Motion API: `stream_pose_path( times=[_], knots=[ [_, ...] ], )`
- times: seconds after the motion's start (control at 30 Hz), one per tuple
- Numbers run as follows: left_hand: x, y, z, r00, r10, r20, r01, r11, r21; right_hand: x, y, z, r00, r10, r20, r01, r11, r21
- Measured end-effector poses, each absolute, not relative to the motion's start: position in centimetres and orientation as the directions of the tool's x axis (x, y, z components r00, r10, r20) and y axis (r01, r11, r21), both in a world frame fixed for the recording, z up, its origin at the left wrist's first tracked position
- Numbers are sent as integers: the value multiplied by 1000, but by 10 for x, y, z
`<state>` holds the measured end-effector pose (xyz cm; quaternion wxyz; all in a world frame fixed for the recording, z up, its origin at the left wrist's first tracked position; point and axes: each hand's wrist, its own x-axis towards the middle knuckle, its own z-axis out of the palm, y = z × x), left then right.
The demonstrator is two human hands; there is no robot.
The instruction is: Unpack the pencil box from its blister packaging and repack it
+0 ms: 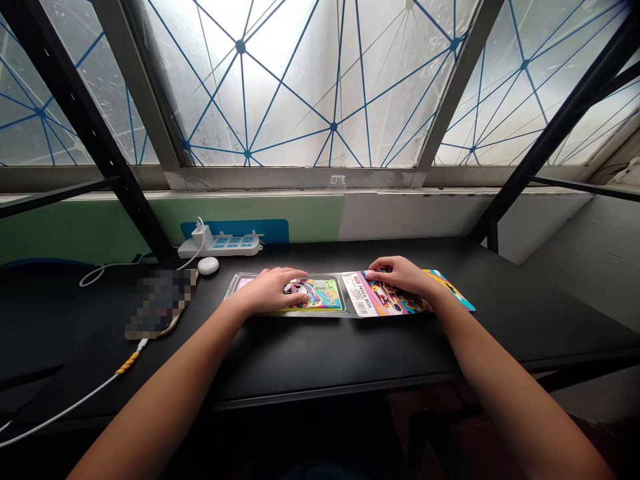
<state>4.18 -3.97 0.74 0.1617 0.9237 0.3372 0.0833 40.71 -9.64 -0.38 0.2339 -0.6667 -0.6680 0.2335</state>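
Observation:
On the black table lies a clear plastic blister pack [342, 293] with a colourful cartoon-printed pencil box [325, 295] in its left part. My left hand [273, 291] rests over the pack's left side, thumb and fingers apart, hiding part of the box. To the right is a bright printed card [367, 303] marked "PENCIL BOX", with a barcode. My right hand [397, 275] has its bent fingers and thumb closed at the card's far edge. The hand and forearm cover part of the card, whose blue-yellow right end [453, 290] shows beyond the wrist.
Left of the pack, a blurred phone-like object [160, 303] lies with a white cable [70, 410] running to it. Behind are a round white case [208, 266] and a white power strip [223, 246] by the wall. Black frame bars [493, 193] rise on both sides.

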Motion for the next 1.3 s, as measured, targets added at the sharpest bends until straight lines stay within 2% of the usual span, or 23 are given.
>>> stream_pose_path(
  times=[0.27, 0.4, 0.5, 0.63, 0.77, 0.9, 1.1, 1.3],
  knots=[
    [68, -56, -5, 693, 707, 141, 627, -688, 366, 359, -100, -13, -27, 998, 54, 797, 54, -601],
    [82, -66, -6, 622, 752, 217, 579, -628, 520, 332, -93, -13, -75, 994, 83, 808, 110, -578],
    [76, -62, 0, 607, 767, 210, 487, -567, 665, 323, -87, -10, -113, 990, 87, 821, 142, -553],
    [50, -36, 5, 633, 743, 216, 359, -529, 769, 336, -84, -6, -120, 992, 39, 834, 122, -539],
    [39, -15, -7, 540, 807, 239, 347, -472, 810, 364, -91, 4, -128, 991, -39, 845, 88, -528],
    [54, -19, -22, 486, 836, 255, 253, -414, 875, 378, -98, 18, -196, 969, -152, 859, 95, -503],
    [67, -25, -27, 378, 881, 285, 206, -380, 902, 325, -85, 26, -235, 958, -166, 909, 156, -386],
    [55, -21, -19, 423, 856, 296, 329, -450, 830, 231, -59, 25, -368, 925, -96, 901, 330, -281]
  ],
)
